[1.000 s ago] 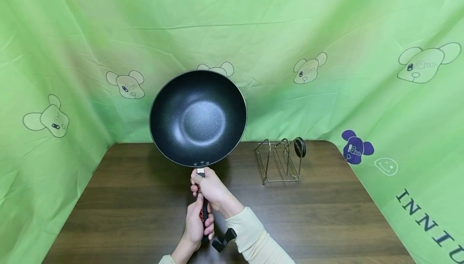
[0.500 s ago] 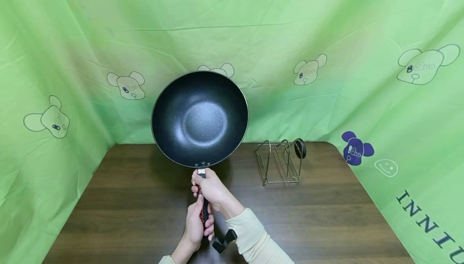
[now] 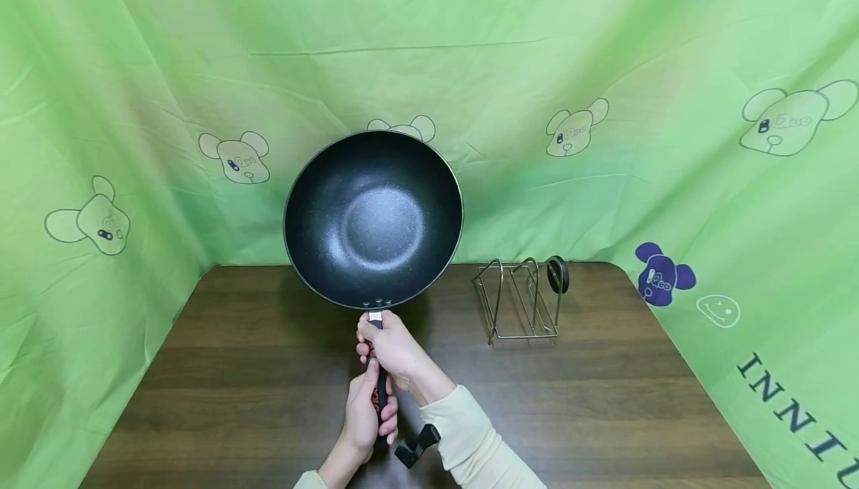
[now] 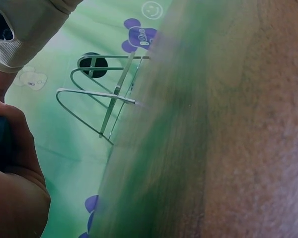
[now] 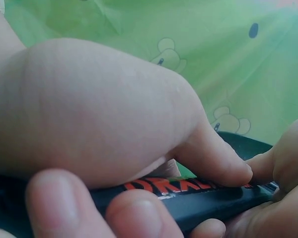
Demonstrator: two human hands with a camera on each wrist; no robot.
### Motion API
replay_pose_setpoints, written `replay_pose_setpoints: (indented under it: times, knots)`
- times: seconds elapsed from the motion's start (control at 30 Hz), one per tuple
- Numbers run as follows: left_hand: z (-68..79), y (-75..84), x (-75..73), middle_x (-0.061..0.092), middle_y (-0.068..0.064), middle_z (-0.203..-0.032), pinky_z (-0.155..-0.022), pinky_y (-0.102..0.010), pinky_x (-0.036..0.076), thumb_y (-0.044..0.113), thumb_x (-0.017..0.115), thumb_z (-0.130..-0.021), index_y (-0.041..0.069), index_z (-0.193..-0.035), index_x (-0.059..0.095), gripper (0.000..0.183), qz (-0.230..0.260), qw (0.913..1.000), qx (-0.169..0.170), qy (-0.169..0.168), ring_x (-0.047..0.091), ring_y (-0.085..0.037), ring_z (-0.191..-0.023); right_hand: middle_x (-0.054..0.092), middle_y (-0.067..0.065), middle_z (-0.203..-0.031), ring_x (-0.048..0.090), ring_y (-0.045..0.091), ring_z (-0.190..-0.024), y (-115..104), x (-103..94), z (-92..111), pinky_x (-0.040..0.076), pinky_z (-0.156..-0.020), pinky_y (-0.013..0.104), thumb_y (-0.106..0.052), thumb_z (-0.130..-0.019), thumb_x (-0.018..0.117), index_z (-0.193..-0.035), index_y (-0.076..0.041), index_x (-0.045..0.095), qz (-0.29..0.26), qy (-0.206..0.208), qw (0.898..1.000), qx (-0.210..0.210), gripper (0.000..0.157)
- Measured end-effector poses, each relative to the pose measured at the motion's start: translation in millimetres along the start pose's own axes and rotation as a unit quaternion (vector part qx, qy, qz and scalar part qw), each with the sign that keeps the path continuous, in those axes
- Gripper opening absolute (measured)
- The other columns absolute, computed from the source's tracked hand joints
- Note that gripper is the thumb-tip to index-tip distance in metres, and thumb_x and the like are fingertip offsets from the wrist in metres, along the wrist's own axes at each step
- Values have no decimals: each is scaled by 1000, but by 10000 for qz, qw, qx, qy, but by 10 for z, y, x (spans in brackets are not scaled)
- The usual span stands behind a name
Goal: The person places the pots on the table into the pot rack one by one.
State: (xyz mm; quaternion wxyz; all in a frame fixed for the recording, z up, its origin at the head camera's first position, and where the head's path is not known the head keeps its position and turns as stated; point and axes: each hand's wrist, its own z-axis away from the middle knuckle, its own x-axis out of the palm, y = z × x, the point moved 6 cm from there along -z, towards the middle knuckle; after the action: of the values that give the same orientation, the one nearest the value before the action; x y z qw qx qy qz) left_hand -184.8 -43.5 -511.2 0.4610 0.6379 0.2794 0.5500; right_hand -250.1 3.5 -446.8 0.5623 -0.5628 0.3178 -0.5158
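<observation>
A black wok [image 3: 372,221] with a speckled inside is held up over the far side of the table, its inside facing me. My right hand [image 3: 396,351] grips the black handle close to the pan. Below it, my left hand [image 3: 365,407] grips the lower part, its thumb lying along the handle. In the right wrist view, red lettering shows on the handle [image 5: 198,198] between the large left hand [image 5: 104,109] and the right hand [image 5: 288,188]. The left wrist view catches only part of the gripping left hand [image 4: 20,148] and the dark handle.
A wire rack [image 3: 517,303] with a round black knob [image 3: 558,274] stands on the brown wooden table [image 3: 235,385], right of the wok. Green printed cloth [image 3: 470,42] hangs behind and at the sides. A black device [image 3: 417,446] sits at the right sleeve.
The wok and both hands have drifted very slightly to the right, and the camera view has shifted a touch. Both grips look the same.
</observation>
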Motion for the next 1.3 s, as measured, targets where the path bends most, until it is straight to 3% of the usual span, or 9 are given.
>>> replay_pose_setpoints:
  times: [0.33,0.53,0.63,1.13,1.3]
  knots:
    - [-27,-7,4,37,8,-50,-32,-23,37,49,24,-110,9,-75,39,56,-42,10000,35,-67,35,-4,-34,45,3,-69,45,13,-57,-26,-15,-2,42,-55,22,-6,-105,47,-96,-8,45,92,-5,9999,-45,9]
    - [-52,-14,2,37,8,-49,-32,-23,37,50,25,-110,-11,-82,27,67,-35,10000,55,-65,35,-4,-33,45,2,-68,45,12,-58,-49,-23,-4,41,-55,21,-5,-105,46,-93,-8,45,132,16,9999,-94,12]
    - [-49,-17,7,37,7,-49,-32,-23,38,50,25,-110,-15,-84,23,70,-30,9999,31,-100,35,-4,-33,45,2,-69,45,12,-58,-43,-29,-2,41,-55,21,-4,-104,46,-94,-9,45,105,10,9999,-77,12]
    - [-50,-13,27,36,7,-49,-32,-24,37,49,23,-110,-14,-83,23,69,-28,9998,10,-217,35,-4,-33,45,2,-71,46,12,-59,-49,-46,20,41,-56,23,-5,-105,46,-97,-8,45,19,34,10000,-56,9]
    - [-61,-15,21,36,7,-49,-32,-23,38,49,24,-110,-4,-76,28,64,6,9998,-30,-208,36,-3,-33,45,2,-70,46,12,-59,-57,-46,12,41,-56,22,-6,-105,46,-96,-9,45,85,33,9999,-70,10]
